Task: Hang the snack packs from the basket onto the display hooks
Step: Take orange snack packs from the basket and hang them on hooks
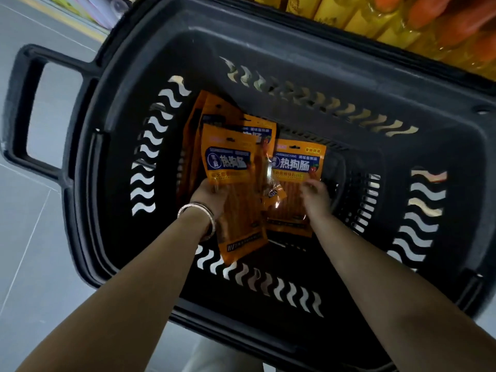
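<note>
Snack packs (214, 111), orange with blue labels, all sit down inside the black plastic basket (268, 41), which stands on the grey tiled floor (40, 237) with its handle (24, 103) to the left. At least four packs show. A couple lean at the far left wall, a front pack (233, 162) stands before them, and a lying pack (294, 167) rests on the basket bottom to the right.

The left hand (208, 193), a bracelet (198, 210) at its wrist, grips the front pack by its left edge about halfway down; most of its fingers are hidden behind the pack. The right hand (316, 196) is at the right edge of the lying pack with fingers curled toward it. It is blurred, so I cannot tell whether it has closed on the pack or only touches it. The hands are apart, each at its own pack.

No display hooks are in view, nor any hung pack; beyond the far right rim only yellow and orange shelf goods (375, 22) show. By this, the task stands at pickup. Every pack seen has yet to be lifted out, carried to the hooks and threaded on by the hole at its top. What may already hang elsewhere cannot be judged.
</note>
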Demonstrator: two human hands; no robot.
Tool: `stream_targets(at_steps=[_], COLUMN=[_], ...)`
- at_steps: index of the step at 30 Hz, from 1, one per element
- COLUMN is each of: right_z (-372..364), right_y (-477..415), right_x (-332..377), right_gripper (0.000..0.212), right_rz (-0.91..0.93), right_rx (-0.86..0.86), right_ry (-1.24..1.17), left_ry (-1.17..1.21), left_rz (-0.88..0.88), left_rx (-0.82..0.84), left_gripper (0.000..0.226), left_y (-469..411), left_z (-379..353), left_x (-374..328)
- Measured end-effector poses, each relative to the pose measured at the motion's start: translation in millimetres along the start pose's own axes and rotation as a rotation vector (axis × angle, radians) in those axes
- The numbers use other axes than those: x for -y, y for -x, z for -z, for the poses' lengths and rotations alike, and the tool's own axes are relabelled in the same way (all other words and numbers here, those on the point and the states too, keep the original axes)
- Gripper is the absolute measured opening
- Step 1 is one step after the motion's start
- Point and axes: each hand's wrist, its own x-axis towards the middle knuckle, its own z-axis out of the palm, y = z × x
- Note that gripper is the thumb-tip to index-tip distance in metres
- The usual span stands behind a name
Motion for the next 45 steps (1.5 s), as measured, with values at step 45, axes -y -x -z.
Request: stream_targets(at_steps=[45], right_z=[361.3], right_y=[350.3], right_x=[19.9], right_gripper=[0.037], right_rz=[0.916], right_rx=[-0.497], right_ry=[-0.505], left_ry=[0.081], left_rz=[-0.700], left_rx=[-0.103], left_gripper=[0.053], left_y=[393.7], left_z=[-80.6], left_x=[-114.9])
